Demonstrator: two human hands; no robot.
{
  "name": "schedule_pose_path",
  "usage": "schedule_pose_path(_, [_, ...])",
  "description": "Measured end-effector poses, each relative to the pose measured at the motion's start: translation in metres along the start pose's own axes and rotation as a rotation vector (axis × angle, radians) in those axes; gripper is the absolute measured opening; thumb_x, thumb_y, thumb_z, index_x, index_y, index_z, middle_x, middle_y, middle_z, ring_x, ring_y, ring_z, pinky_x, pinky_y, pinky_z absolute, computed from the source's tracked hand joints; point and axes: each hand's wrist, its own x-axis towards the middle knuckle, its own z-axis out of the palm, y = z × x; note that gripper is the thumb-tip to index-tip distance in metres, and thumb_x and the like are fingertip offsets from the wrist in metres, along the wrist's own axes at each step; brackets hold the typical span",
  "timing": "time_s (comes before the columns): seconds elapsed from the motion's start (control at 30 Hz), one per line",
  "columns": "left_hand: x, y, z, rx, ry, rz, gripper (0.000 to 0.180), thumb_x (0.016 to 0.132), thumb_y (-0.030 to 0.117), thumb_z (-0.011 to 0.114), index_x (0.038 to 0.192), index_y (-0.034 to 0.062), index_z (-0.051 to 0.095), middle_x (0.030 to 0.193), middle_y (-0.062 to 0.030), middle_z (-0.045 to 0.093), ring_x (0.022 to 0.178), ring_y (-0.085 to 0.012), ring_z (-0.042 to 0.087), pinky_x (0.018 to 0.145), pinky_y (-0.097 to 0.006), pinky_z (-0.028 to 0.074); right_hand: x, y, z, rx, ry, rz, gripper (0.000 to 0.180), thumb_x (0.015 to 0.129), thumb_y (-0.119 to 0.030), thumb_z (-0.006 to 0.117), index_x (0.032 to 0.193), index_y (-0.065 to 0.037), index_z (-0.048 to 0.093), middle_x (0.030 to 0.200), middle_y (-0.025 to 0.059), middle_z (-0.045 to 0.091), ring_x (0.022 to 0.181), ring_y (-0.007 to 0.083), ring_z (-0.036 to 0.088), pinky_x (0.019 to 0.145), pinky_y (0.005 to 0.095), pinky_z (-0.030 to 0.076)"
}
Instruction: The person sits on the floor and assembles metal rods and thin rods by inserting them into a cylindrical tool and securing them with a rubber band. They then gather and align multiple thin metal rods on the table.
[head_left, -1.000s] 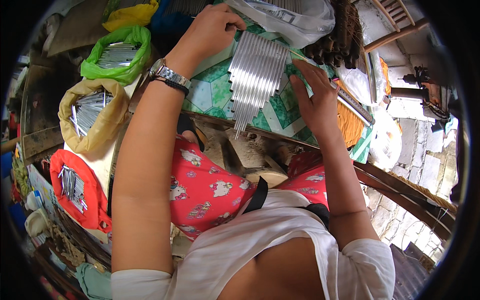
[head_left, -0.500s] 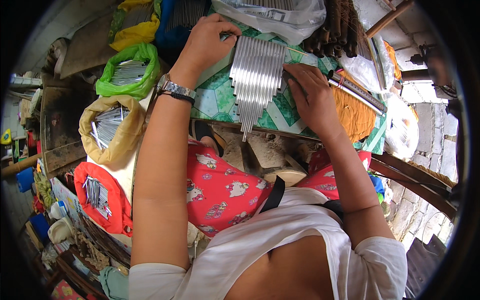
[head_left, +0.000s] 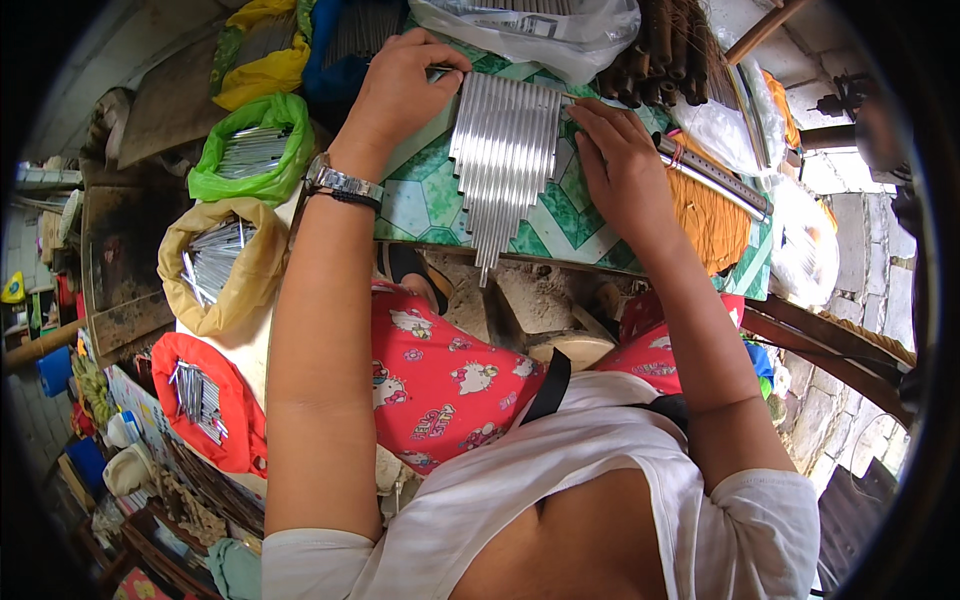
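A row of shiny metal tubes (head_left: pixel 506 135), stepped to a point at the near end, lies on a green patterned tabletop (head_left: pixel 415 205). The longest tube reaches past the table's near edge. My left hand (head_left: pixel 405 85), with a metal watch at the wrist, is closed at the row's upper left corner, pinching the end of a thin stick. That stick (head_left: pixel 568 98) shows a little at the upper right corner. There the fingers of my right hand (head_left: pixel 625 165) are bent around its end, beside the tubes; the fingertips' grip is partly hidden.
At left stand a green bag (head_left: pixel 205 160), a tan bag (head_left: pixel 178 235) and a red bag (head_left: pixel 170 390) of metal rods. A clear plastic bag (head_left: pixel 590 40) and dark brown tubes (head_left: pixel 680 50) lie at the back. A perforated metal tube (head_left: pixel 715 175) rests on orange cloth (head_left: pixel 700 225) at right.
My right hand has moved slightly up to the row's upper right corner and now covers most of the stick's protruding end. The whole view has shifted slightly; my left hand keeps its grip.
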Motion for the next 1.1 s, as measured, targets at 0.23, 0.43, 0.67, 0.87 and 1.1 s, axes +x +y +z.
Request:
schedule_pose_path(0.23, [0.0, -0.001, 0.001, 0.009, 0.006, 0.004, 0.018, 0.086, 0.014, 0.074, 0.102, 0.0118, 0.078, 0.1, -0.007, 0.066, 0.099, -0.0273, 0.065, 0.087, -0.036, 0.051, -0.002, -0.024, 0.0, 0.002, -0.085, -0.174, 0.038, 0.091, -0.024, 0.071, 0.124, -0.007, 0.067, 0.134, 0.0118, 0.063, 0.127, 0.0318, 0.056, 0.106, 0.0475, 0.043])
schedule_pose_path(0.43, [0.0, -0.002, 0.0, 0.008, 0.001, 0.007, 0.018, 0.086, 0.015, 0.073, 0.102, 0.0108, 0.078, 0.101, -0.0071, 0.066, 0.1, -0.0276, 0.064, 0.088, -0.036, 0.051, 0.002, -0.032, 0.006, 0.021, -0.098, -0.226, 0.039, 0.092, -0.025, 0.07, 0.125, -0.006, 0.065, 0.136, 0.0122, 0.061, 0.128, 0.0342, 0.054, 0.105, 0.0466, 0.045])
schedule_pose_path(0.67, [-0.001, 0.002, 0.0, 0.024, 0.002, -0.022, 0.016, 0.086, 0.015, 0.073, 0.101, 0.0097, 0.077, 0.101, -0.0071, 0.067, 0.099, -0.0282, 0.064, 0.09, -0.037, 0.051, -0.002, -0.009, 0.006, -0.008, 0.084, -0.061, 0.029, 0.088, -0.007, 0.069, 0.116, -0.001, 0.068, 0.119, 0.0154, 0.067, 0.109, 0.0365, 0.061, 0.094, 0.0435, 0.052])
schedule_pose_path(0.87, [0.0, 0.001, 0.002, 0.062, 0.082, 0.082, 0.01, 0.082, 0.013, 0.074, 0.092, 0.0119, 0.077, 0.092, -0.0075, 0.066, 0.098, -0.0326, 0.062, 0.104, -0.048, 0.042, -0.006, 0.002, 0.013, -0.069, 0.138, -0.033, 0.028, 0.089, -0.007, 0.066, 0.116, -0.001, 0.068, 0.122, 0.0145, 0.067, 0.109, 0.0349, 0.061, 0.095, 0.045, 0.05])
schedule_pose_path(1.1, [-0.002, -0.001, 0.003, 0.001, 0.12, 0.075, 0.011, 0.081, 0.01, 0.073, 0.092, 0.0106, 0.077, 0.093, -0.0085, 0.067, 0.097, -0.0326, 0.062, 0.096, -0.044, 0.047, -0.006, 0.002, 0.019, -0.056, 0.13, -0.01, 0.027, 0.09, -0.01, 0.067, 0.116, -0.003, 0.069, 0.121, 0.0124, 0.067, 0.109, 0.0338, 0.061, 0.095, 0.0439, 0.05])
